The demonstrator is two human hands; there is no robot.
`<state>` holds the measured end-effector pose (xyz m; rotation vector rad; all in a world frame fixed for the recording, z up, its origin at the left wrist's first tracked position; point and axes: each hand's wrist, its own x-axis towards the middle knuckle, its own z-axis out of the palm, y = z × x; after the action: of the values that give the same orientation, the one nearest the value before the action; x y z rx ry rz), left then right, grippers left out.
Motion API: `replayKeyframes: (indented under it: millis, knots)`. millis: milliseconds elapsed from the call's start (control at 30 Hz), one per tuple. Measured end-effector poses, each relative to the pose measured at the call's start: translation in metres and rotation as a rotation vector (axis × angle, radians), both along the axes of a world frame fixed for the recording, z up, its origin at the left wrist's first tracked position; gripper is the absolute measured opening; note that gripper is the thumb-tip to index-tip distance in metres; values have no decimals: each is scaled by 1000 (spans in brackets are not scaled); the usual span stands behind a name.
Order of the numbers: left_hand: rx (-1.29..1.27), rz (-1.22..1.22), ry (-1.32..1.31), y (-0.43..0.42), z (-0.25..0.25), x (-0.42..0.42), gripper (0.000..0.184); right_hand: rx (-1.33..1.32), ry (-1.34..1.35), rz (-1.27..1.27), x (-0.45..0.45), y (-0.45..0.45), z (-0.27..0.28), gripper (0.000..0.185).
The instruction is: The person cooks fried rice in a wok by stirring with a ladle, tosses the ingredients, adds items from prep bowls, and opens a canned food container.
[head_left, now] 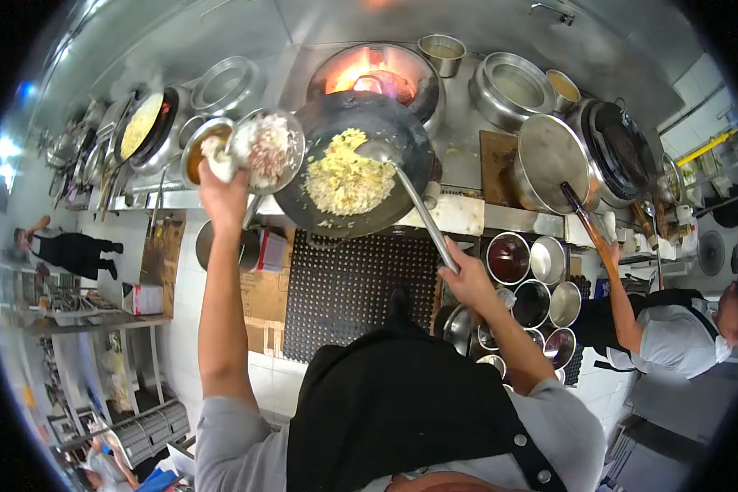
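In front of me a black wok (407, 123) holds a heap of chopped yellow-and-white food (348, 176), perhaps egg and rice. My right hand (469, 277) is wrapped round the end of the long handle of a metal ladle (418, 201), whose bowl lies at the heap's upper right. At the wok's left edge, my left hand (223, 193) is closed on a white cloth (218, 161) and the rim of a metal bowl (302, 148). The bowl is tilted and contains white grains and pinkish-brown bits (268, 149). My left fingers are partly hidden by the cloth.
Flames burn in the burner (369, 78) behind the wok. A pot of orange-brown liquid (192, 156) stands left of the bowl. Several metal containers (547, 260) stand low at right. A co-worker (672, 332) at right grips a wooden-handled pan (552, 152). Another person (74, 252) stands far left.
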<state>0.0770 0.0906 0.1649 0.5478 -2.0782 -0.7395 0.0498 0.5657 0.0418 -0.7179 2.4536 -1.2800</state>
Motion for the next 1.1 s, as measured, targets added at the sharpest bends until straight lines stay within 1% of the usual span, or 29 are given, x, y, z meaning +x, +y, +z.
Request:
replayKeyframes:
  millis: [33,67,100,167,233,267,300,333,367,433,467,500,567,600,633,667,700,733,767,800,833,867,900,933,967,1000,1033,1067,1100]
  knots:
    - [-168,33,-51,8,-4,-25,50,-57,-33,-67,4,4,3,68]
    - [-336,37,-123,23,-16,-46,48,-134,-59,-114,8,8,2,68]
    - [-505,45,-191,34,-36,-67,47,-135,-59,-123,10,12,11,68]
    - [-634,-239,-337,39,-100,-102,51,-67,-219,-162,13,20,34,70]
    - [-633,-225,-520,41,-150,-131,45,-24,-186,-186,17,31,30,69]
    - [-489,-112,-544,36,-147,-147,50,7,-169,-173,17,34,41,69]
    - [-363,-41,-527,41,-120,-148,49,34,-155,-162,19,35,47,69]
    - [-392,11,-398,25,-122,-154,48,-37,21,-133,23,36,39,71]
    - [-418,72,-271,4,-124,-152,47,-31,14,-119,28,35,46,71]
    - [-270,196,-259,-18,-95,-125,50,-82,-268,-110,33,24,71,71]
    - [-201,250,-117,-29,-86,-106,47,-196,-522,-102,35,16,77,62]
    - [33,259,-75,-17,-55,-74,43,-196,-522,-71,34,8,74,62]
    - [340,313,86,-25,-52,-6,50,-696,-1149,-36,20,-22,52,61]
    - [455,207,150,-40,-72,36,49,-594,-1141,-72,11,-43,37,50]
    - [559,111,224,-55,-98,86,49,-605,-1207,-115,8,-67,43,55]
    - [685,179,221,-46,-113,140,54,-613,-1213,-113,14,-82,51,57]
    - [759,318,60,-33,-120,199,54,-610,-1229,-88,16,-97,54,58]
    - [808,416,-5,-21,-141,263,58,-707,-1196,3,18,-112,49,59]
    - [738,453,19,-11,-177,336,63,-795,-1189,85,22,-120,39,60]
    - [816,465,-235,7,-177,415,70,-985,-1361,364,20,-130,30,60]
    - [560,638,-552,21,-214,498,64,-1148,-1437,683,2,-143,9,65]
    - [563,754,-803,49,-216,572,59,-1143,-1398,721,-11,-152,-1,68]
    - [598,839,-1054,82,-218,639,54,-1235,-1278,886,-3,-173,11,78]
    - [613,935,-999,120,-230,714,43,-1210,-1145,692,1,-182,19,85]
    - [735,1039,-945,160,-206,767,40,-1107,-918,643,8,-200,30,81]
    - [767,1076,-793,201,-194,815,40,-973,-722,472,7,-210,34,74]
    - [894,1158,-567,243,-217,885,45,-718,-466,346,3,-224,39,66]
    - [1001,1319,-431,288,-258,950,48,-680,-614,268,-7,-234,35,58]
    - [1133,1365,115,316,-165,917,45,-542,-488,99,19,-249,58,60]
